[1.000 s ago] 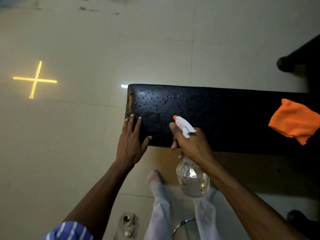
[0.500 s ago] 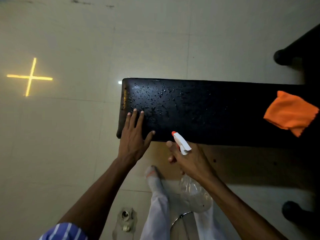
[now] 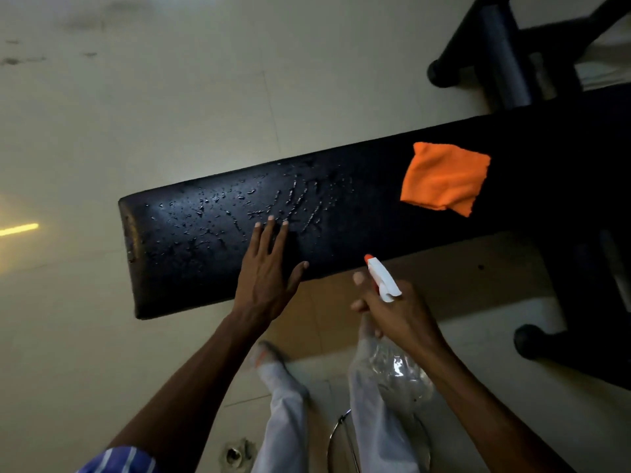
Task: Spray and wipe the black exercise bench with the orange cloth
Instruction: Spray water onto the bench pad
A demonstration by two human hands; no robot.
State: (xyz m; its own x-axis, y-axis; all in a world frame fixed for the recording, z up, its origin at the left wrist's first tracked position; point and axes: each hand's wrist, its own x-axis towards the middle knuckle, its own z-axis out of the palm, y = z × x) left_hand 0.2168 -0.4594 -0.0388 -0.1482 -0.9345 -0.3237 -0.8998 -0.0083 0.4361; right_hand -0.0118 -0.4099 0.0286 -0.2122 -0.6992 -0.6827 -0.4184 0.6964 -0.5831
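The black exercise bench [image 3: 362, 227] runs across the view, its left half beaded with water drops. An orange cloth [image 3: 444, 177] lies folded on the pad toward the right. My left hand [image 3: 266, 271] rests flat on the pad's near edge, fingers spread, holding nothing. My right hand [image 3: 396, 312] grips a clear spray bottle [image 3: 392, 363] with a white and orange nozzle, held just in front of the bench's near edge, nozzle pointing at the pad.
Cream tiled floor [image 3: 136, 114] surrounds the bench. Black frame legs with round feet [image 3: 491, 59] stand at upper right and lower right. My legs and a metal ring [image 3: 341, 435] are below. A yellow light line [image 3: 18, 229] lies at the far left.
The view has swung so the bench now lies tilted and the cloth sits nearer the middle. My left hand slid right along the pad. The bottle stays just off the near edge.
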